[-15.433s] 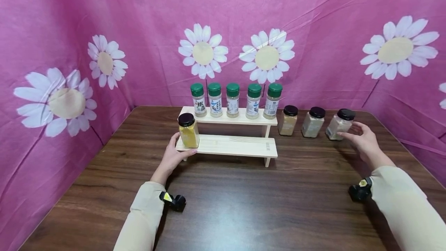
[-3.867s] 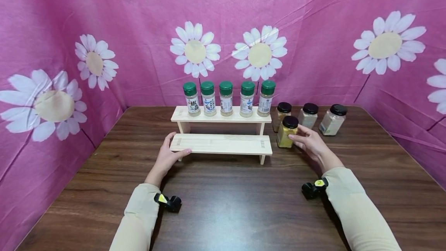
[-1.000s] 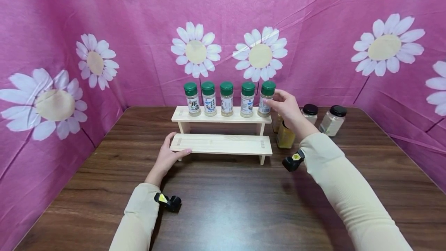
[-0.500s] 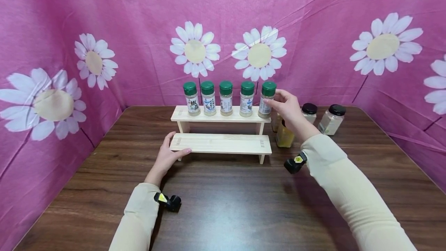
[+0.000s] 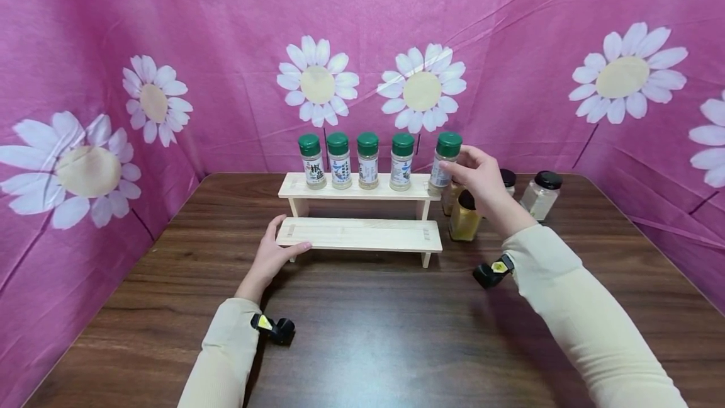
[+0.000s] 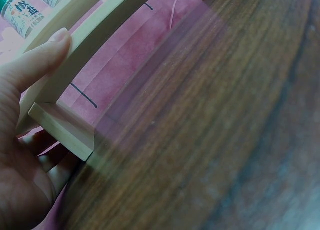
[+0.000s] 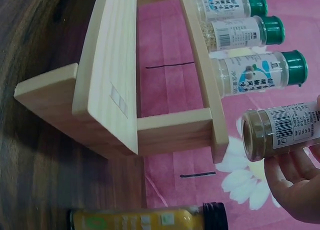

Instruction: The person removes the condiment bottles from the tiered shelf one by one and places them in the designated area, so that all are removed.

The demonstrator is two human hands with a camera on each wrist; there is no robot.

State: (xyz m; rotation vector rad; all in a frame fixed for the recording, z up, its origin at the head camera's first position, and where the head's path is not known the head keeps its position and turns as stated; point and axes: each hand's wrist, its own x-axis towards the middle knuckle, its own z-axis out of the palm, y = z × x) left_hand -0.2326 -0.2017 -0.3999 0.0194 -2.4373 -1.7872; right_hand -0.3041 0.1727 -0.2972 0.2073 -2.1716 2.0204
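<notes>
A two-tier wooden rack (image 5: 362, 233) stands on the table. My left hand (image 5: 272, 257) grips the left end of its lower board, thumb on top and fingers curled behind, as the left wrist view shows. My right hand (image 5: 481, 178) pinches a green-capped spice bottle (image 5: 441, 172) beyond the right end of the upper board (image 5: 357, 191). In the right wrist view this bottle (image 7: 292, 127) is off the board, its base in plain sight. Other green-capped bottles (image 5: 368, 165) stand in a row on that board. Below the right hand is a black-lidded jar of yellow powder (image 5: 464, 224).
More black-lidded jars stand at the rack's right: a tan one (image 5: 450, 199) behind the yellow jar, one mostly hidden by the hand, and a pale one (image 5: 540, 199) farther right. A pink flowered cloth (image 5: 238, 112) hangs behind the wooden table (image 5: 340, 326).
The yellow jar went from the lower board to the table at right. My right hand took hold of the rightmost green-capped bottle and moved it right, off the upper board. The left hand stays put.
</notes>
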